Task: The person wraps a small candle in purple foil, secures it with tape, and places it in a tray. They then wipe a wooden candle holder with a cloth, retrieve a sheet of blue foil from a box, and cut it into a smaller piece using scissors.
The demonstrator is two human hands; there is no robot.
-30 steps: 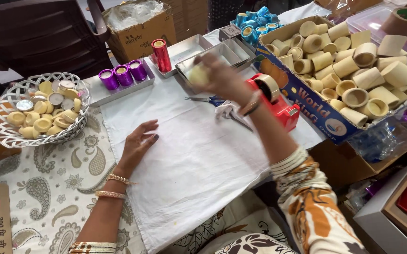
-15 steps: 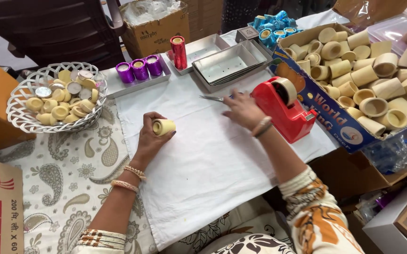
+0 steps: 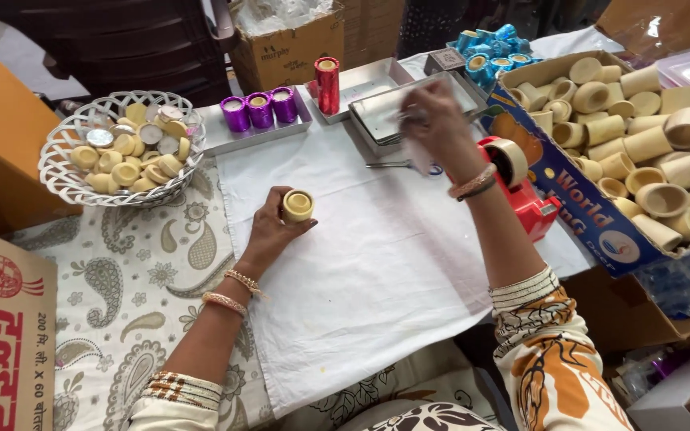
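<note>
The right hand [image 3: 434, 120] is motion-blurred over the steel trays [image 3: 393, 108], so whatever its fingers pinch cannot be made out. The left hand [image 3: 275, 227] covers the near side of the cream cup [image 3: 298, 205]. The open carton [image 3: 600, 231] of cups runs off the right edge.

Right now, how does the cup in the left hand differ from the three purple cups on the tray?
The cup in the left hand is plain beige; the purple cups are shiny purple outside. The beige cup is held over the white cloth, tilted toward the camera; the purple cups stand upright in a row on the metal tray. The beige cup is alone; the purple ones are three side by side. All are small round cylinders, pale on top.
</note>
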